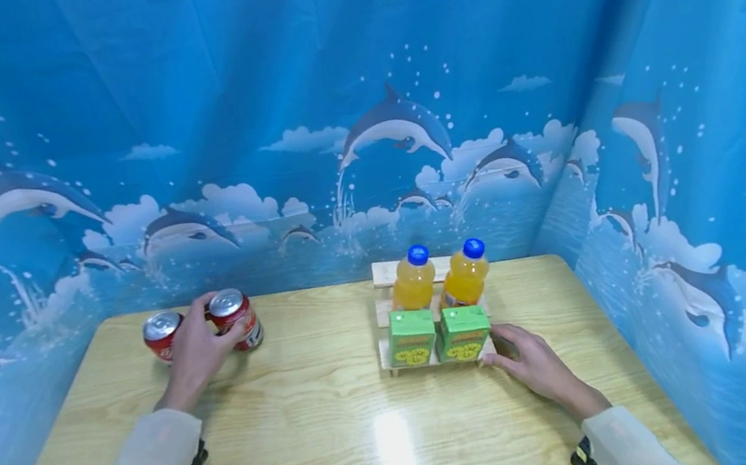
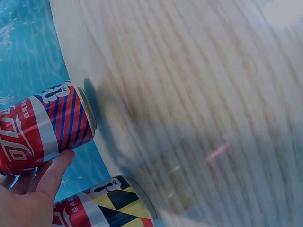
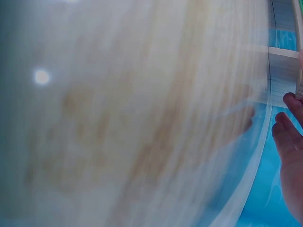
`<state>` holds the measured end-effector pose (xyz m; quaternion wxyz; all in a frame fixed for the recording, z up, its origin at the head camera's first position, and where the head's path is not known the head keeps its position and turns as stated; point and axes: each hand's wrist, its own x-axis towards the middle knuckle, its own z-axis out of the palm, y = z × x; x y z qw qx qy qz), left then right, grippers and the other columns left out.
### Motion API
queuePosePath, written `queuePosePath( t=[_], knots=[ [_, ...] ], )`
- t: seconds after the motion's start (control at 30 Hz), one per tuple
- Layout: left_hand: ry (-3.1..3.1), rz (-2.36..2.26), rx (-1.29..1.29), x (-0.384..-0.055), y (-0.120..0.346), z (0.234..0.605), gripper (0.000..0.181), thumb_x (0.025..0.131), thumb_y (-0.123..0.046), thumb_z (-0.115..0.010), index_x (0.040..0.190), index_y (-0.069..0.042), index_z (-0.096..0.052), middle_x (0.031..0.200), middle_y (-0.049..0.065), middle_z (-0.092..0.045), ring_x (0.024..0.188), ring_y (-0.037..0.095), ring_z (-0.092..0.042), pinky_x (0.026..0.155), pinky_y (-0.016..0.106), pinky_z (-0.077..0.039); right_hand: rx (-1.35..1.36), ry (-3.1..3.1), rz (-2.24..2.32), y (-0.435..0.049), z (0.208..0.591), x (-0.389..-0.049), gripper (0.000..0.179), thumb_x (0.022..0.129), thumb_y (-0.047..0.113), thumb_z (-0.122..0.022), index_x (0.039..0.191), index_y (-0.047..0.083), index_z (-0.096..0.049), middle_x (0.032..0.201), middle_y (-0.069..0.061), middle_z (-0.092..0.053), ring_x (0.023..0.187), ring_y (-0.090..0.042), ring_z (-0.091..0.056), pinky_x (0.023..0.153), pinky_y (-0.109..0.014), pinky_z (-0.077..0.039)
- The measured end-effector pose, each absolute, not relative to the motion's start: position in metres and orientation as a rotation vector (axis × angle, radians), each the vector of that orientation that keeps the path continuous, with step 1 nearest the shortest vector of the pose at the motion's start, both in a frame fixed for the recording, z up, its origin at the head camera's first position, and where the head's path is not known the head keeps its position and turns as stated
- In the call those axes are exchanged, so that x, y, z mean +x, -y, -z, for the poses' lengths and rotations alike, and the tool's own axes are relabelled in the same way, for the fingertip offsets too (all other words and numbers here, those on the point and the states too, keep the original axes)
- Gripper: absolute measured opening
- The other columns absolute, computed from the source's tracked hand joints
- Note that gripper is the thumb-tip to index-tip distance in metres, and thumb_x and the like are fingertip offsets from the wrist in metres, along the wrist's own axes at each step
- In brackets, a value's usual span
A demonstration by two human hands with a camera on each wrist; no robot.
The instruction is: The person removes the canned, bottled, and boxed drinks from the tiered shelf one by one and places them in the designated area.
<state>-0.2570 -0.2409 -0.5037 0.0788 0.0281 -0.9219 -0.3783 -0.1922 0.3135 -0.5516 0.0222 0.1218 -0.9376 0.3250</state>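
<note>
On the left of the table, my left hand (image 1: 199,352) grips a red soda can (image 1: 236,321), thumb on its near side and fingers on its far side. Blue stripes run along this can's lower part in the left wrist view. Beside the hand stands another red soda can (image 1: 162,335), with a yellow and black pattern near its base. My right hand (image 1: 536,366) holds the right front corner of a small wooden tiered rack (image 1: 393,354), thumb at the front edge. Two green drink cartons (image 1: 411,339) stand on its lowest step, with two orange juice bottles (image 1: 415,287) behind them.
The light wooden table (image 1: 313,407) reflects a bright strip of light near its front. A blue dolphin-print curtain (image 1: 236,124) encloses the back and sides. Each wrist wears a small black device (image 1: 584,459).
</note>
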Motion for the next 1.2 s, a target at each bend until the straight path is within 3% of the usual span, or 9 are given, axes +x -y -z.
queuePosePath(
  t=[0.6, 0.8, 1.03, 1.2],
  knots=[
    [2.778, 1.208, 0.110, -0.2572, 0.2398, 0.5076, 0.085, 0.101, -0.025, -0.078, 0.167, 0.001, -0.031, 0.162, 0.035, -0.046, 0.147, 0.055, -0.047, 0.117, 0.074, -0.043, 0.368, 2.899, -1.016, -0.3144, 0.5519, -0.1932, 0.063, 0.098, 0.034, -0.082, 0.150, 0.004, -0.063, 0.153, -0.020, -0.065, 0.144, -0.044, -0.059, 0.120, -0.065, -0.047],
    [2.785, 1.204, 0.088, -0.2557, 0.2413, 0.5069, 0.087, 0.103, -0.034, -0.078, 0.168, 0.000, -0.030, 0.162, 0.034, -0.046, 0.147, 0.054, -0.047, 0.116, 0.074, -0.044, 0.380, 2.894, -1.014, -0.3139, 0.5518, -0.1927, 0.063, 0.097, 0.032, -0.083, 0.150, 0.004, -0.063, 0.153, -0.020, -0.064, 0.144, -0.045, -0.059, 0.120, -0.065, -0.047],
    [2.790, 1.236, -0.005, -0.2578, 0.2450, 0.5070, 0.096, 0.103, -0.047, -0.076, 0.173, -0.009, -0.023, 0.173, 0.029, -0.033, 0.156, 0.054, -0.036, 0.120, 0.077, -0.037, 0.376, 2.893, -1.014, -0.3142, 0.5510, -0.1924, 0.062, 0.097, 0.031, -0.083, 0.149, 0.004, -0.064, 0.152, -0.021, -0.065, 0.143, -0.045, -0.060, 0.119, -0.065, -0.047],
    [2.788, 1.228, -0.095, -0.2601, 0.2448, 0.5030, 0.096, 0.103, -0.052, -0.074, 0.174, -0.014, -0.023, 0.175, 0.027, -0.029, 0.157, 0.054, -0.034, 0.119, 0.078, -0.038, 0.376, 2.900, -1.016, -0.3140, 0.5503, -0.1920, 0.063, 0.098, 0.033, -0.082, 0.150, 0.003, -0.063, 0.153, -0.021, -0.064, 0.143, -0.045, -0.059, 0.119, -0.066, -0.047]
  ],
)
